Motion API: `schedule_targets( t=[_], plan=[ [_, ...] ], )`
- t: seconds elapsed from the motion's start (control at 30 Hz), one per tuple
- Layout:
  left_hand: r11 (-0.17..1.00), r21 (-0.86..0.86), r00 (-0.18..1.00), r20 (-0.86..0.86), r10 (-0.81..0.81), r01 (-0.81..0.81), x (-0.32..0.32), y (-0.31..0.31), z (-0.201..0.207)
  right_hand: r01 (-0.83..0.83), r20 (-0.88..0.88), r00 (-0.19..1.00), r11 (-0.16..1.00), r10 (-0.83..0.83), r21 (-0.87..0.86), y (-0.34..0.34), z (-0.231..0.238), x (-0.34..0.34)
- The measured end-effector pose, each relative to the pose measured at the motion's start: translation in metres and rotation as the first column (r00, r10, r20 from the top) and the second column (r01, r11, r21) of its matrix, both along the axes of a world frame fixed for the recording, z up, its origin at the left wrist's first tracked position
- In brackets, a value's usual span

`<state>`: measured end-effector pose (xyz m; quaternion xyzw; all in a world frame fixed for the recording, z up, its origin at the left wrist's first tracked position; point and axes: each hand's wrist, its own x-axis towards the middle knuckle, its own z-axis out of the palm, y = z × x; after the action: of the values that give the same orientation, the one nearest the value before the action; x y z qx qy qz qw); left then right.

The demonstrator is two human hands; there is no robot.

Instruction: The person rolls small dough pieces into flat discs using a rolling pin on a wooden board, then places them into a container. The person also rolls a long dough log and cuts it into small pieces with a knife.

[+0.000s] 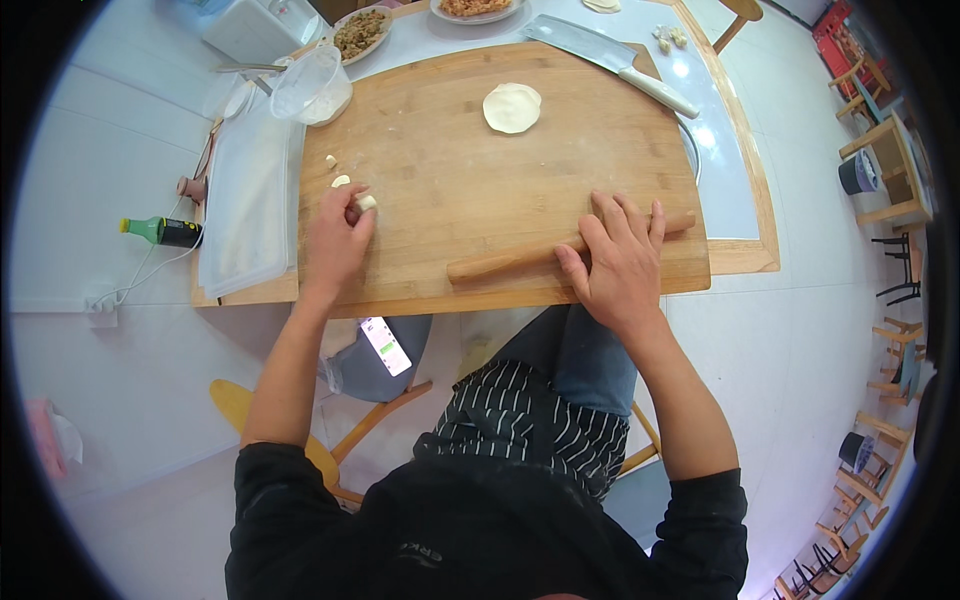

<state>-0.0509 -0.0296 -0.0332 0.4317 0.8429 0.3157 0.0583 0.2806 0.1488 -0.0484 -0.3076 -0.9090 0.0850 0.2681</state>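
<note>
At the left side of the wooden board point(430, 150), my left hand point(338, 240) has its fingers curled in around a small pale piece of dough point(367, 202). Two more bits of dough lie just beyond it, a larger lump point(341, 181) by the fingertips and a small crumb point(331, 161). My right hand point(620, 255) lies over a wooden rolling pin point(505, 264), thumb on the near side and fingers across it. The pin rests on the board near its front edge. A thin round dough wrapper point(512, 108) lies flat toward the far side.
A cleaver point(600, 56) lies across the board's far right corner. Plates of filling point(362, 34) stand beyond the board. At left are a clear plastic tub point(318, 88), a lidded translucent container point(247, 205) and a green bottle point(160, 231). A lit phone point(385, 346) rests on a chair below.
</note>
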Motion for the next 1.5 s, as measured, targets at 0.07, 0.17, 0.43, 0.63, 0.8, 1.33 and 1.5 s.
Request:
schedule_targets(
  t=[0.07,0.17,0.43,0.63,0.8,1.33,1.5],
  plan=[
    [0.997,-0.072,0.998,-0.063,-0.018,0.014,-0.007,0.003,0.005,0.003,-0.006,1.0,1.0,-0.003,0.001,0.0,0.0,0.0],
    [0.987,-0.121,0.974,-0.185,-0.13,0.109,-0.015,0.02,0.01,0.004,-0.019,1.0,1.0,-0.004,-0.002,0.0,-0.001,0.0],
    [0.946,-0.115,0.951,-0.013,-0.307,0.304,-0.022,0.051,0.011,0.007,-0.026,1.0,1.0,-0.007,0.005,0.001,-0.001,0.0],
    [0.936,-0.304,0.984,0.018,-0.179,0.176,-0.023,0.019,0.018,-0.006,-0.004,1.0,1.0,0.006,-0.019,0.0,-0.001,0.001],
    [0.971,-0.093,0.976,0.021,-0.217,0.218,-0.027,-0.003,0.016,-0.004,-0.023,1.0,1.0,0.004,-0.007,0.0,0.0,0.0],
    [0.947,-0.24,0.967,0.194,-0.168,0.212,-0.027,0.014,0.025,0.0,-0.026,1.0,1.0,0.0,0.009,0.001,0.0,0.0],
    [0.849,-0.167,0.863,0.163,-0.478,0.502,0.005,0.039,0.019,-0.004,-0.029,1.0,1.0,0.005,0.02,0.0,0.0,0.001]
  ],
)
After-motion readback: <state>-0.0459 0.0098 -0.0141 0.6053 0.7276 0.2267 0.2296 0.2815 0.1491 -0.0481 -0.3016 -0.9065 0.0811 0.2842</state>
